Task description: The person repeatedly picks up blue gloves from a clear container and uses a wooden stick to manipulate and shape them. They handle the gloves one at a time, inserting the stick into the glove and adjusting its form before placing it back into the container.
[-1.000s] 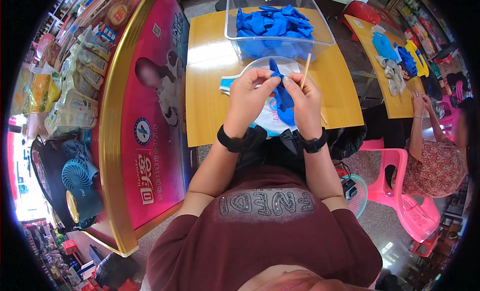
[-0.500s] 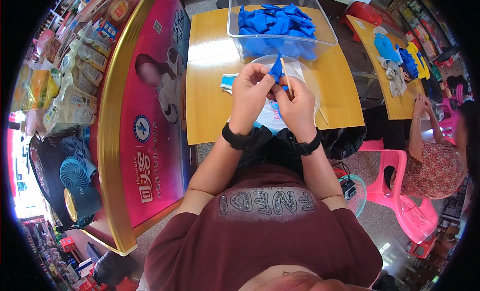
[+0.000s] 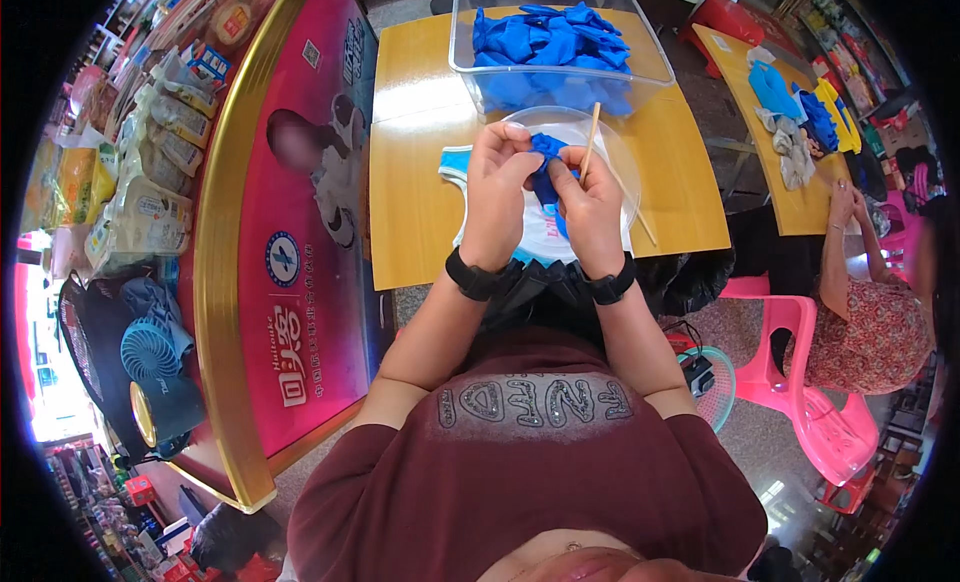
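A small piece of blue fabric [image 3: 545,182] is pinched between my two hands over the near table. My left hand [image 3: 498,197] grips its left side with thumb and fingers. My right hand [image 3: 592,207] pinches the other side and also holds a thin wooden stick [image 3: 594,132], which points up and away between its fingers. A lower end of the fabric hangs below my fingers. Beneath my hands lie a round clear plastic dish or lid [image 3: 627,167] and a white cloth piece with teal trim [image 3: 456,162], partly covered by my hands.
A clear plastic bin [image 3: 665,80] heaped with blue fabric pieces [image 3: 550,42] stands at the table's far side. Another thin stick [image 3: 646,225] lies right of the dish. A pink display counter [image 3: 300,182] borders the left. A person [image 3: 865,327] sits at another table [image 3: 800,207] beside a pink chair [image 3: 790,382].
The blue fabric has turned from a raised point into a bunched shape hanging lower between my hands. The stick in my right hand now leans right and sticks out further.
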Motion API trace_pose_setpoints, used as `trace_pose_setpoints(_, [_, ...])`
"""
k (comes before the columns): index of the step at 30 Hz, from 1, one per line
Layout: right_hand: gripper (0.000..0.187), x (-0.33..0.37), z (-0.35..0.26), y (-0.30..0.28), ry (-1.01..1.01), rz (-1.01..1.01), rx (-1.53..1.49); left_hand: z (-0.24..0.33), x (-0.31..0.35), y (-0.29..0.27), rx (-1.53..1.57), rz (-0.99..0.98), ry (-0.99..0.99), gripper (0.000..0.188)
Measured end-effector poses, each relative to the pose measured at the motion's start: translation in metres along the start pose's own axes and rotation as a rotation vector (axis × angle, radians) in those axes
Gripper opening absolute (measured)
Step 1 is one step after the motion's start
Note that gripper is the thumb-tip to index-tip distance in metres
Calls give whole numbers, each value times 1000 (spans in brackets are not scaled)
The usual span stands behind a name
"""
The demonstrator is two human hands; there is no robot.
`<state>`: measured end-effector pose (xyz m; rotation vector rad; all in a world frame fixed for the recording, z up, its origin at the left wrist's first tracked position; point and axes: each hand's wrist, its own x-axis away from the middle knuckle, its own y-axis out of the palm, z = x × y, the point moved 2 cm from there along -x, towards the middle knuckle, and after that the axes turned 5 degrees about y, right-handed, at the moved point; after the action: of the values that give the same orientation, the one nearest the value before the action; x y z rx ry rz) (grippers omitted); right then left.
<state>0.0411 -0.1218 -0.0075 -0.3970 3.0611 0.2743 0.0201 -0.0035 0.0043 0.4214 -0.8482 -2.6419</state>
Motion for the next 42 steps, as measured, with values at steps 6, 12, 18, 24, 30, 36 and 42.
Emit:
trace_pose_setpoints(6, [9, -5, 4, -3, 129, -75, -171, -5, -6, -5, -72, -117, 78, 30])
trace_pose_setpoints(12, [9, 0, 0, 0, 90, -161, -75, -13, -10, -21, -574, -24, 329, 28])
trace_pose_setpoints(18, [9, -4, 3, -5, 152, -92, -239, -9, -2, -9, -680, -87, 430, 37])
trace_pose_setpoints(24, [10, -6, 2, -8, 5, -11, -111, 8, 1, 0, -196, -57, 5, 30])
trace_pose_setpoints(30, [10, -6, 7, -6, 91, -110, 45, 4, -7, -21, 399, -285, -458, 17])
trace_pose_setpoints(36, [17, -23, 49, -12, -10, -50, 106, 56, 35, 31, 257, -531, -329, 27])
trace_pose_setpoints(42, [16, 0, -19, -9, 100, -82, -188, 61, 20, 24, -165, -64, -58, 21])
